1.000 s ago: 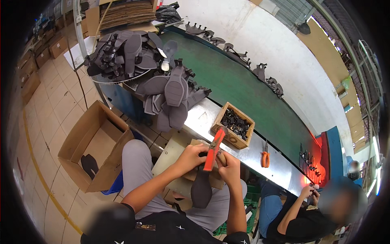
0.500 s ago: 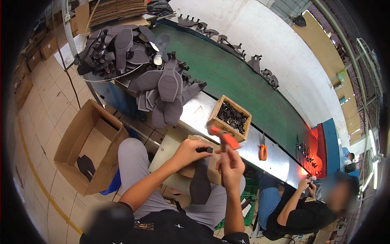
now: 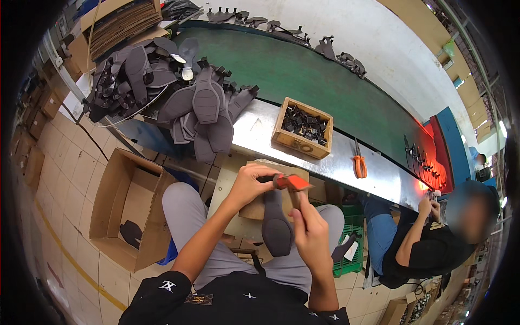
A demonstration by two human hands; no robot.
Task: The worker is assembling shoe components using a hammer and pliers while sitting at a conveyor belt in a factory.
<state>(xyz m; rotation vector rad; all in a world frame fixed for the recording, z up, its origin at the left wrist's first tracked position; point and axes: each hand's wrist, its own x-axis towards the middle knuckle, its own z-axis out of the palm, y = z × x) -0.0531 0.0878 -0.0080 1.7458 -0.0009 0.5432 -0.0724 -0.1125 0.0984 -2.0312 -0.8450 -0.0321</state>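
A dark grey shoe sole (image 3: 277,233) lies over a light brown block (image 3: 252,210) between my knees, its wide end toward me. My left hand (image 3: 249,187) is closed at the sole's narrow far end, thumb and fingers pinching there. My right hand (image 3: 310,230) grips the handle of a hammer (image 3: 295,183) with an orange-red head. That head overlaps the sole's narrow end beside my left fingertips, hiding most of the black heel piece there. Whether it touches, I cannot tell.
Ahead, a wooden box (image 3: 300,147) of small black parts and orange-handled pliers (image 3: 359,166) rest on the metal edge beside a green conveyor belt (image 3: 260,65). Piled soles (image 3: 208,103) lie left, above a cardboard box (image 3: 116,208). A co-worker (image 3: 417,244) sits at right.
The hammer has come down and left, from above the sole's narrow end to right over it. My left hand keeps its pinch. The whole view has shifted slightly.
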